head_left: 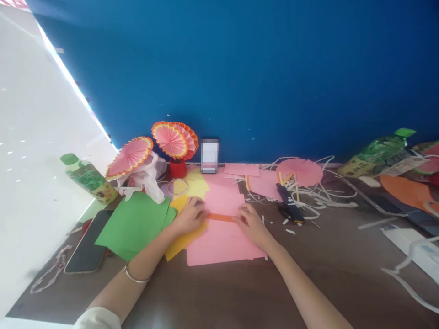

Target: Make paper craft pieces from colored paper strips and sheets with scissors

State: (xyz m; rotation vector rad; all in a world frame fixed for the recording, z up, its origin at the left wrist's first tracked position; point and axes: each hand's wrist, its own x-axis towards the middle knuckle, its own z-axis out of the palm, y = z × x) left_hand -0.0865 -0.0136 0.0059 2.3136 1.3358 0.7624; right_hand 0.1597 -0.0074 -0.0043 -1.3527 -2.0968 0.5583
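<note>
A narrow orange paper strip (221, 217) lies crosswise over pink paper sheets (219, 246) in the middle of the table. At its left end, my left hand (190, 214) has its fingers bent and closed on the strip. My right hand (252, 224) pinches the other end between thumb and fingers. Yellow-orange paper (185, 244) sticks out beneath my left hand, and green sheets (137, 224) lie farther left. Behind the strip, a phone (210, 156) stands upright against the blue wall; its screen is blurred.
Folded paper fans (174, 139) rise from a red pot (177, 169). Another fan (130, 157) leans over a white plastic bag (144, 180). White cables (318, 198) tangle around a dark tool (291, 203) at right. Bottles (91, 178) stand or lean on both sides; a dark phone (89, 244) lies left.
</note>
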